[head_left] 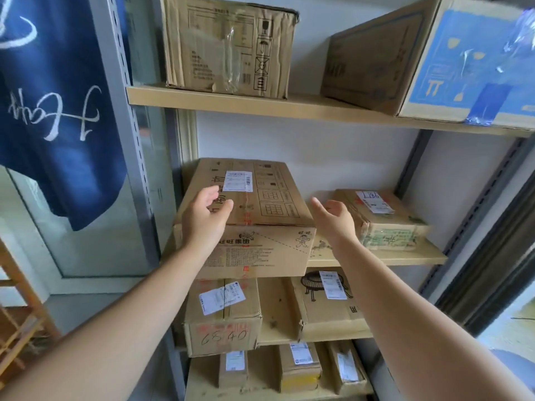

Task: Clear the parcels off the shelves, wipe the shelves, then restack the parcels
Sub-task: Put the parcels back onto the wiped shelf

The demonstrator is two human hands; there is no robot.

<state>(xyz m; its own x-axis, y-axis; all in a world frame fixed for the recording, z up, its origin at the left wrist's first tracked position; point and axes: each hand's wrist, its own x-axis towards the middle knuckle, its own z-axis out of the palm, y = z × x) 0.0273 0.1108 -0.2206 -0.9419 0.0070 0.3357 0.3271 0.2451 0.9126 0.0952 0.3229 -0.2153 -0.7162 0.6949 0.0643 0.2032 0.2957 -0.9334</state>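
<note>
Wooden shelves [289,107] hold taped cardboard parcels. Both my hands reach toward a large box [246,224]: left hand [204,218] and right hand [335,217] with fingers relaxed, holding nothing.

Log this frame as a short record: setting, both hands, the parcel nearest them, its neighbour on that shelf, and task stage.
setting: shelf unit stacked with cardboard parcels
left hand: open, over the large box; contact unclear
right hand: open, just right of the large box, holding nothing
large box: on second shelf, front overhanging the edge
neighbour: small box, white label on top
stage: parcels on every visible shelf
</note>
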